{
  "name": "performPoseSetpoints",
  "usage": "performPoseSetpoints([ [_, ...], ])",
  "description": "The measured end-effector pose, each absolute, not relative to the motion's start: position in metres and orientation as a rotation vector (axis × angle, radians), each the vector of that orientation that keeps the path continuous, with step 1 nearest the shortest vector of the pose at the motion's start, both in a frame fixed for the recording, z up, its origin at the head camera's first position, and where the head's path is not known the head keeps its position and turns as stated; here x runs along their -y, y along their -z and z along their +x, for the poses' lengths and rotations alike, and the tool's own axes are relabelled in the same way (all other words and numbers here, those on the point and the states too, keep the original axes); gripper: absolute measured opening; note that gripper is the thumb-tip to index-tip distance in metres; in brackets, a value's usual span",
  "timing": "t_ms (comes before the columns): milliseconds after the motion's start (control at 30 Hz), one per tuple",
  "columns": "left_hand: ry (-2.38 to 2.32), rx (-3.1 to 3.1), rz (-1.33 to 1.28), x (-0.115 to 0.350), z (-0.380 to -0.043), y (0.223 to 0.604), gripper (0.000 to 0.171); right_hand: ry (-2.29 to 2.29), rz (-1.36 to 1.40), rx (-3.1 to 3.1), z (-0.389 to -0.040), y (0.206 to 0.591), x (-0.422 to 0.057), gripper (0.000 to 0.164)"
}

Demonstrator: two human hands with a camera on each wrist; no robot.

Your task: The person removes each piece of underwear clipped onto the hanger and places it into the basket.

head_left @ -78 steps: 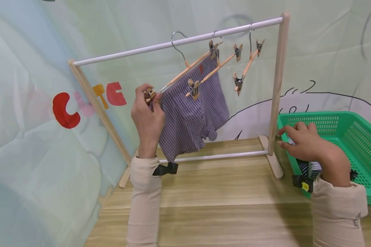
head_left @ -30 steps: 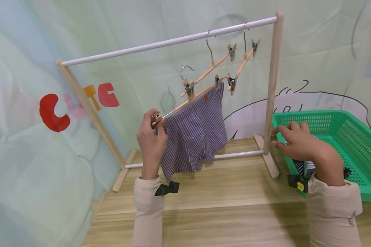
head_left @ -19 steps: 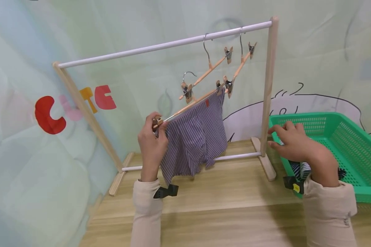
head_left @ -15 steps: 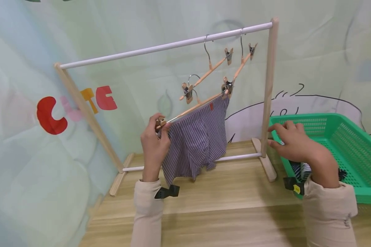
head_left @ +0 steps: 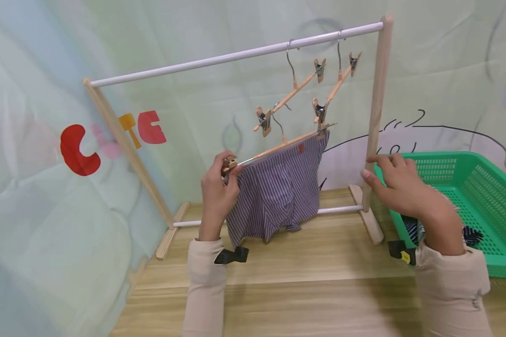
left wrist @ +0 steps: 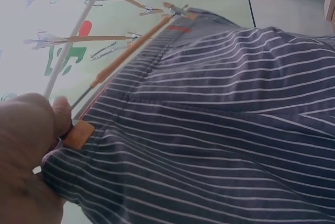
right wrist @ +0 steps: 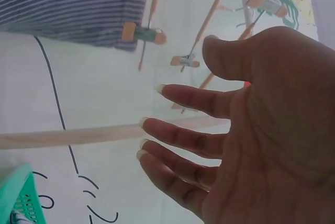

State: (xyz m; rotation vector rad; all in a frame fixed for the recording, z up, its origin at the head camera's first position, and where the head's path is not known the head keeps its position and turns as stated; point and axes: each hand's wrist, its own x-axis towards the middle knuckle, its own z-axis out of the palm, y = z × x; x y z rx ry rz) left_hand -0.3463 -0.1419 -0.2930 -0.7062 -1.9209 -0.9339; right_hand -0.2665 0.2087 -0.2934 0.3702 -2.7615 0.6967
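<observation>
My left hand [head_left: 219,192] pinches the clip at the near end of a wooden clip hanger [head_left: 274,150]. From this hanger hang purple-grey, white-striped shorts [head_left: 278,192] with a small red tag at the waistband. Its hook is off the rail, below another hanger. In the left wrist view, the waistband of the shorts [left wrist: 209,88] runs along the hanger bar, and a second clip [left wrist: 178,10] grips the far corner. My right hand [head_left: 409,192], fingers apart and holding nothing, is by the basket's left edge and overlaps the rack post. The right wrist view shows its palm [right wrist: 277,130].
The wooden rack's white rail [head_left: 185,68] carries two bare clip hangers, one nearer [head_left: 295,91] and one by the right post [head_left: 339,84]. A green basket [head_left: 503,267] at right holds striped clothes [head_left: 411,229]. The rack stands on a wood-grain table [head_left: 299,299] before a printed cloth backdrop.
The hanger with the shorts has come down from the rail, its hook now lower, and has shifted right. My right hand has risen slightly over the basket edge, its thumb spread wider.
</observation>
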Motion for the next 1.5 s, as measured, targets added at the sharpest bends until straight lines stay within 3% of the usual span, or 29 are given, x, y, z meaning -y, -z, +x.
performPoseSetpoints([
  [333,0.934,1.994,-0.848,0.141,-0.348,0.296,0.021,-0.688,0.354,2.708,-0.269,0.295,-0.201,0.056],
  [1333,1.010,1.995,-0.907,0.135,-0.357,0.307,0.015,-0.717,0.350,2.688,-0.271,0.295,-0.200,0.059],
  [1500,1.106,2.002,-0.948,0.128,-0.343,0.299,0.011,-0.696,0.337,2.657,-0.274,0.297,-0.198,0.058],
])
